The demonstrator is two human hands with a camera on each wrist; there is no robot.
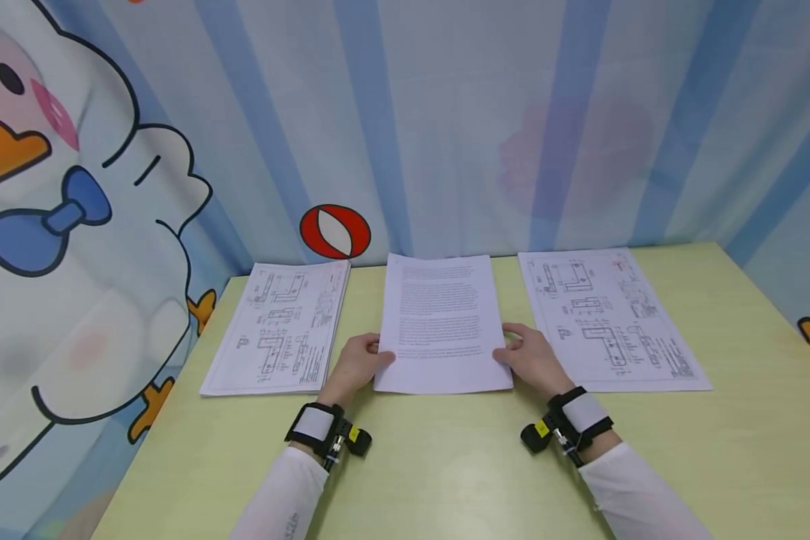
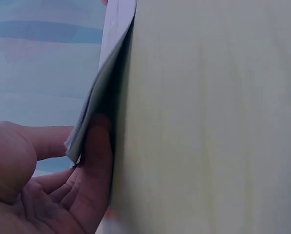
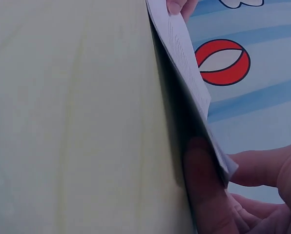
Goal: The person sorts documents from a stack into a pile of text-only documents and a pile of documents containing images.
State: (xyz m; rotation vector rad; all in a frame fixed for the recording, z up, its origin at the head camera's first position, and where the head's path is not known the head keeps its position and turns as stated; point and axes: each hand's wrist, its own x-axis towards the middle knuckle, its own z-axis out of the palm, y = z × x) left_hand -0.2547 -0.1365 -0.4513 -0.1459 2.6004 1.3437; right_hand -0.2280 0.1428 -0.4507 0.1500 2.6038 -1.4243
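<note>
A stack of printed paper sheets, covered in lines of text, lies in the middle of the table between both hands. My left hand pinches its left edge, thumb on top and fingers underneath. On the opposite edge my right hand pinches the stack the same way. In the left wrist view the stack's edge curves up off the tabletop, with a finger below it. The right wrist view shows the other edge raised too, a finger beneath and the thumb on the upper face.
To the left lies a thick stack of technical drawings; to the right is another technical drawing. All rest on a pale yellow table, whose far edge meets a blue striped curtain with cartoon prints.
</note>
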